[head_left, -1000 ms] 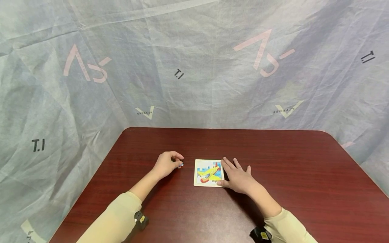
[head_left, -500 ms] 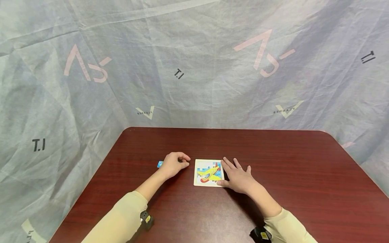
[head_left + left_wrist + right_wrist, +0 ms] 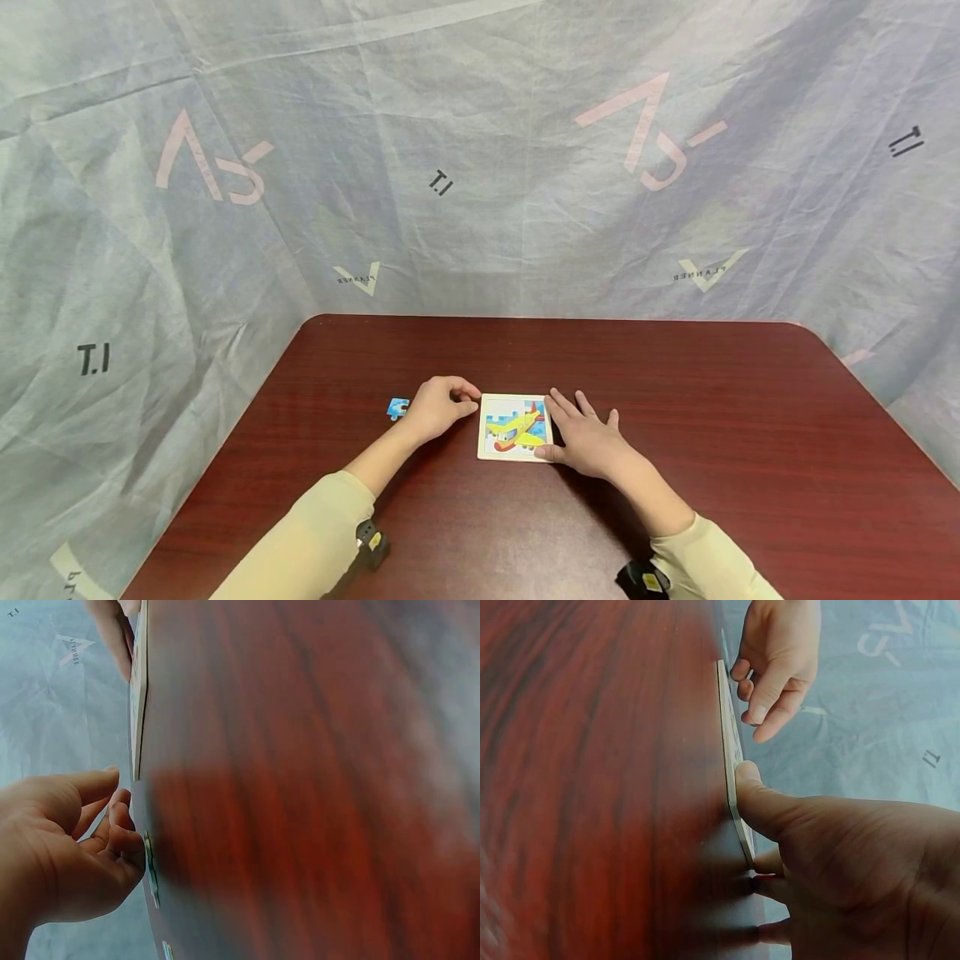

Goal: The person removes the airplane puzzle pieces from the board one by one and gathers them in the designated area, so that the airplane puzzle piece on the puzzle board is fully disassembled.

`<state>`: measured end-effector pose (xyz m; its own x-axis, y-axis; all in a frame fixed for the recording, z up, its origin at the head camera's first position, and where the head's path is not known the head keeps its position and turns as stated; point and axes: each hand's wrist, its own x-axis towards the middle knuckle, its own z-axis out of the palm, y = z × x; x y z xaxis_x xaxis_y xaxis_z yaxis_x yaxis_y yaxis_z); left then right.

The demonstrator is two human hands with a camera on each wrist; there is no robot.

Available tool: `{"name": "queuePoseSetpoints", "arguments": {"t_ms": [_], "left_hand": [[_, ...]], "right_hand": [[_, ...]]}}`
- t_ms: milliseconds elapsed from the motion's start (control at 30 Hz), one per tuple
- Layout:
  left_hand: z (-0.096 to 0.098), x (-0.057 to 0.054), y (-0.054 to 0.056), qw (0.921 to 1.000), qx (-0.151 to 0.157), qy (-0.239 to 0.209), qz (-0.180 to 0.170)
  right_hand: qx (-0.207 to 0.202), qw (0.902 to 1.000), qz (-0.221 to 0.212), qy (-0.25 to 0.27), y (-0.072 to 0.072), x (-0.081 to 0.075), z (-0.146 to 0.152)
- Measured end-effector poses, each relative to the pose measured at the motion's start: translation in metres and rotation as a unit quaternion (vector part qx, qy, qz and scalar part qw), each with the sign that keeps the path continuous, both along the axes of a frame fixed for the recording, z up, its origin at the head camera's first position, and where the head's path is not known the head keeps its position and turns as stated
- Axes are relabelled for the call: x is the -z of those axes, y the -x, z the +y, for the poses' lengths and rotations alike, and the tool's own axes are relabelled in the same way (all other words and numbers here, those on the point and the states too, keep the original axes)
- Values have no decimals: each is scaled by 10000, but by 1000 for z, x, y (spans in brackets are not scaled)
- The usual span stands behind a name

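Note:
A square, pale-framed jigsaw board with a yellow aeroplane picture lies on the table. Bare pale areas show at its upper left. My right hand rests at the board's right side, fingers spread and thumb on the frame; the right wrist view shows that thumb on top. Just left of the board is my left hand, fingers loosely bent, with nothing visible in it. Behind it lies a blue puzzle piece. The left wrist view shows a flat piece on the table close beside the left fingers.
The reddish-brown wooden table has a rounded far edge. Behind it hangs a grey printed cloth. A second flat piece shows edge-on at the bottom of the left wrist view. Black devices sit on both forearms.
My left hand has moved right to the board's left edge, uncovering the blue puzzle piece behind it. The small piece seen by the thumb earlier is hidden in the head view. My right hand has stayed put.

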<state>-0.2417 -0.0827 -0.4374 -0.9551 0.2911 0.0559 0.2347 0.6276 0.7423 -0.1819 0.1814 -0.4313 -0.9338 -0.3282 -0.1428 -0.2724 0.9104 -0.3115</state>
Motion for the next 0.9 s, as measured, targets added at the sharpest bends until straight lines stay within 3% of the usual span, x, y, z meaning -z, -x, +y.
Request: {"name": "queuePoseSetpoints", "arguments": {"t_ms": [367, 900], "left_hand": [[10, -2, -2, 9995, 232, -191, -110], [27, -4, -3, 9994, 325, -74, -104]], "right_hand": [[49, 10000, 20, -7, 1, 2, 0], [64, 10000, -3, -27, 0, -1, -1]]}}
